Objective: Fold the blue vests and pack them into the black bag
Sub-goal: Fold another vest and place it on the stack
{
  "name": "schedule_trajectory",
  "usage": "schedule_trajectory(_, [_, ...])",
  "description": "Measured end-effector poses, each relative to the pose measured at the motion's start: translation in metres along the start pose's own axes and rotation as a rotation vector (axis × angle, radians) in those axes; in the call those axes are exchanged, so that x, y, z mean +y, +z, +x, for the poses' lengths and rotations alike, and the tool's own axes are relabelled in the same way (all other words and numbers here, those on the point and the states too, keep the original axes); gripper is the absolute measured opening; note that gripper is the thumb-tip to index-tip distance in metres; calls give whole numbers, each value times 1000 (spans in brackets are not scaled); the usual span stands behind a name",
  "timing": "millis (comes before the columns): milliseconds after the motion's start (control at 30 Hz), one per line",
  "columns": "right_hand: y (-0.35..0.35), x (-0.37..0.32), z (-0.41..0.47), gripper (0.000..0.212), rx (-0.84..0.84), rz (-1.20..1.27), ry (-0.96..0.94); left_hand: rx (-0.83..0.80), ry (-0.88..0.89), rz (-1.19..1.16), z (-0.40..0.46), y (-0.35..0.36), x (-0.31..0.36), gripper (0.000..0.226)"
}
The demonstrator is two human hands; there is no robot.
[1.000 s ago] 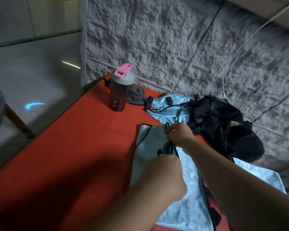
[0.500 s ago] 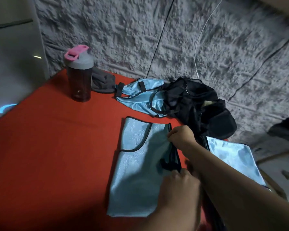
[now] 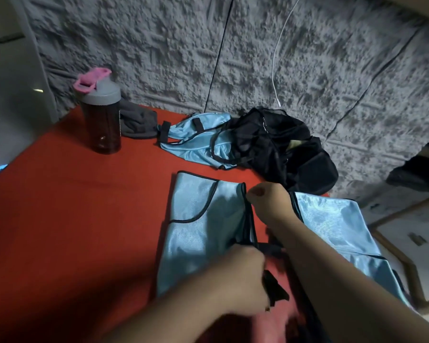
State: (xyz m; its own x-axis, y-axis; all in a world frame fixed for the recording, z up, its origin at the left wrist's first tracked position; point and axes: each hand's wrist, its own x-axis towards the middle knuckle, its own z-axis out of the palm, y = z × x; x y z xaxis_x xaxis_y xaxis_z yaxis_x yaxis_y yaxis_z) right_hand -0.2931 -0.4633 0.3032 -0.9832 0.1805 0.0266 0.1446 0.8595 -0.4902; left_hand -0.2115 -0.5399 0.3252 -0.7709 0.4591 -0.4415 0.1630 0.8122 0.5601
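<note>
Both hands (left (image 3: 238, 276), right (image 3: 268, 203)) are curled, forearms reaching forward.

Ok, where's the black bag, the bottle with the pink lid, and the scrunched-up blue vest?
black bag (image 3: 278, 144): head view, on its mesh top.
bottle (image 3: 102, 129): head view, on its dark body.
scrunched-up blue vest (image 3: 196, 142): head view, on its shiny middle.

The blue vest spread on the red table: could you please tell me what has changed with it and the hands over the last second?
The camera swung right. The hands kept their grip on the vest: the right hand pinches its black-trimmed top edge, the left hand holds the trim lower down. The left half now lies flatter. The crumpled vest, black bag and bottle stayed put.
</note>
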Motion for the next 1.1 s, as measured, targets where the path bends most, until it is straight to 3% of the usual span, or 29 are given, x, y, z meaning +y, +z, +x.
schedule_trajectory(33, [-6, -9, -16, 9, -1, 17, -36, 143, -32, 124, -29, -15, -58, 14])
schedule_trajectory(67, [-9, -19, -35, 10, -16, 29, -89, 198, 21, 100, -55, -10, -74, 20])
schedule_trajectory(133, [-8, -34, -77, 19, -99, 36, -198, 366, -119, 180, -57, -22, -110, 24])
schedule_trajectory(200, [9, -44, -113, 37, -241, 14, -287, 455, -102, 215, -58, -15, -123, 25])
schedule_trajectory(333, [59, -29, -147, 65, -413, -162, -436, 437, -38, 372, -49, 19, -167, 65])
schedule_trajectory(467, [72, 14, -146, 73, -272, -306, -235, 360, -18, 451, -46, 49, -188, 59])
schedule_trajectory(667, [52, 44, -147, 68, -179, -305, 45, 362, -70, 448, -43, 42, -180, 77])
schedule_trajectory(1100, [72, 14, -153, 78, -241, -220, -31, 418, -181, 332, -53, 10, -200, 110])
